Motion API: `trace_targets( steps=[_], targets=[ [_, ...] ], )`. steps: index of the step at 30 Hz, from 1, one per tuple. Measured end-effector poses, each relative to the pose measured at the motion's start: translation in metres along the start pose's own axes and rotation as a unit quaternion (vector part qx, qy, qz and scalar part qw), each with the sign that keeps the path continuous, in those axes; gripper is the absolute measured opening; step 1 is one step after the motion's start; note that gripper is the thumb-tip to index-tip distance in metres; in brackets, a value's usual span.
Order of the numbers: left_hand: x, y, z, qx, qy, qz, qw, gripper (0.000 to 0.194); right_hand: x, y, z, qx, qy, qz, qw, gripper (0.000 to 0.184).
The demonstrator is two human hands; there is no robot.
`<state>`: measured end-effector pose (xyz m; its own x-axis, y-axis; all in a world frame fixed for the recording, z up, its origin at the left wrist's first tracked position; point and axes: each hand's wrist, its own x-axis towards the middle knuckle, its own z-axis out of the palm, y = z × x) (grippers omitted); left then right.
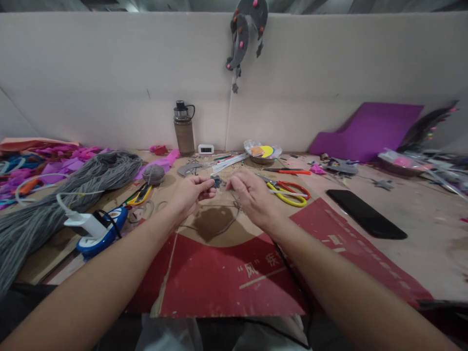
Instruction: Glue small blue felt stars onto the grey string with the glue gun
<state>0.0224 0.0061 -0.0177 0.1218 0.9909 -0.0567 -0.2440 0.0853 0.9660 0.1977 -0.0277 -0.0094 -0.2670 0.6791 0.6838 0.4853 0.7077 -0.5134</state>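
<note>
Between thumb and fingertips, my left hand [192, 194] pinches a small dark blue-grey piece [218, 182], perhaps a felt star; its exact shape is too small to tell. My right hand [249, 194] is just to the right of it with the fingers curled closed. Whatever those fingers hold, if anything, is hidden. A thin grey yarn strand [230, 225] curves below both hands over the brown and red board [234, 287]. Right of my right hand lie scissors with yellow and red handles [292, 194].
Grey yarn [73, 190], a blue power strip [100, 239] with a white plug, and a yarn ball [153, 174] lie left. A bottle [185, 134] and small clock [206, 149] stand behind. A black phone [365, 213] and purple sheet [376, 129] are right; a felt moon ornament [241, 41] hangs above.
</note>
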Motion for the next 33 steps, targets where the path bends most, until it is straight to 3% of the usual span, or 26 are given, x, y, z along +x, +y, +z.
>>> trace_targets(
  steps=[3, 7, 11, 18, 28, 33],
  targets=[
    [0.0, 0.0, 0.001, -0.006, -0.012, 0.01, 1.0, 0.009, 0.001, 0.012, 0.002, -0.005, 0.078, 0.049, 0.996, 0.014],
    [-0.002, -0.002, 0.001, -0.001, -0.034, 0.031, 0.999, 0.016, 0.0, 0.021, 0.013, 0.091, 0.027, 0.102, 0.99, 0.042],
    [-0.004, -0.002, 0.003, 0.021, -0.04, 0.056, 0.997, 0.02, -0.003, 0.017, 0.02, 0.116, 0.0, 0.143, 0.983, 0.04],
    [-0.005, -0.003, 0.005, 0.067, -0.017, 0.092, 0.993, 0.019, -0.003, 0.008, 0.014, -0.029, 0.048, 0.06, 0.997, 0.005],
    [-0.008, -0.004, 0.005, 0.131, -0.035, 0.128, 0.982, 0.022, -0.002, 0.009, 0.012, -0.067, 0.045, 0.092, 0.992, 0.02],
    [-0.008, -0.001, 0.003, 0.153, -0.006, 0.162, 0.975, 0.015, -0.002, 0.006, 0.015, -0.038, -0.034, 0.081, 0.995, 0.023]
  ],
)
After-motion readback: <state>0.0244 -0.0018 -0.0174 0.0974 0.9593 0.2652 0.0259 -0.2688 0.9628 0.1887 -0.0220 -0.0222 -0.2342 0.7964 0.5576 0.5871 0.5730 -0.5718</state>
